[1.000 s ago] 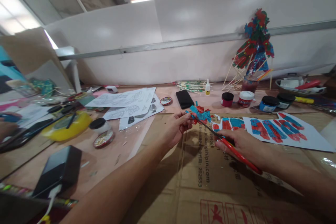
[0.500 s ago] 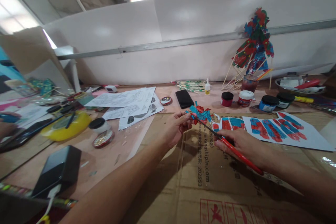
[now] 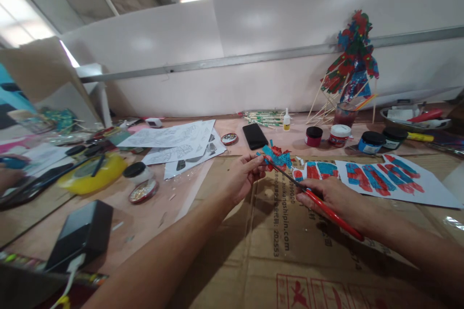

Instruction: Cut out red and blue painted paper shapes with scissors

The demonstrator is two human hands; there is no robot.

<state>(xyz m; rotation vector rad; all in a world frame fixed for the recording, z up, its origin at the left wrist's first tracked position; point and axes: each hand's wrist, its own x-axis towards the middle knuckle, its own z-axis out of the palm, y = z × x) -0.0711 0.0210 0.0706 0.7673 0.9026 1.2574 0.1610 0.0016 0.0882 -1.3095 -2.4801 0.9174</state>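
Observation:
My left hand point(image 3: 243, 177) pinches a small paper cutout point(image 3: 277, 157) painted blue and red, held just above the flattened cardboard point(image 3: 275, 260). My right hand point(image 3: 333, 199) grips a red-handled paintbrush point(image 3: 328, 212), its dark tip touching the lower edge of the cutout. Beside the right hand lies a white sheet with blue and red painted shapes point(image 3: 384, 178). Paint jars stand behind it: a red jar point(image 3: 313, 136), a white-lidded jar point(image 3: 340, 135), a blue jar point(image 3: 370, 142) and a dark jar point(image 3: 394, 138).
A black phone point(image 3: 255, 136), printed line drawings point(image 3: 177, 142), a glue bottle point(image 3: 286, 120) and a colourful stick puppet point(image 3: 353, 63) sit along the back. A black box with a cable point(image 3: 81, 234), a yellow dish point(image 3: 90, 174) and another person's hand point(image 3: 9, 174) are at left.

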